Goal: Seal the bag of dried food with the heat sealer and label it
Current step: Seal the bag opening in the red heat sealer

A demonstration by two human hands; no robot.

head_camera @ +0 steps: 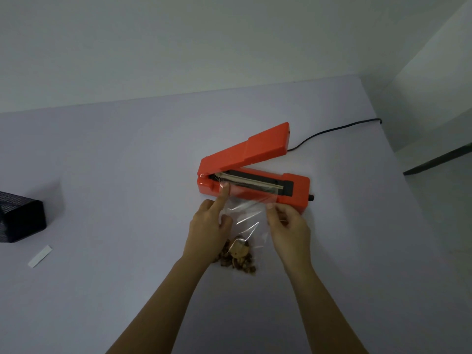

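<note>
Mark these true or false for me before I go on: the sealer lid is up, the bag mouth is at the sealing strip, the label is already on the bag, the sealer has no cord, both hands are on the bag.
1. The orange heat sealer has its lid raised. True.
2. The clear bag has its open end laid at the sealing strip. True.
3. The label is stuck on the bag. False: the white label lies on the table, far left of the bag.
4. The sealer has no cord. False: a black cord runs from its back.
5. The left hand and right hand both hold the bag. True.
</note>
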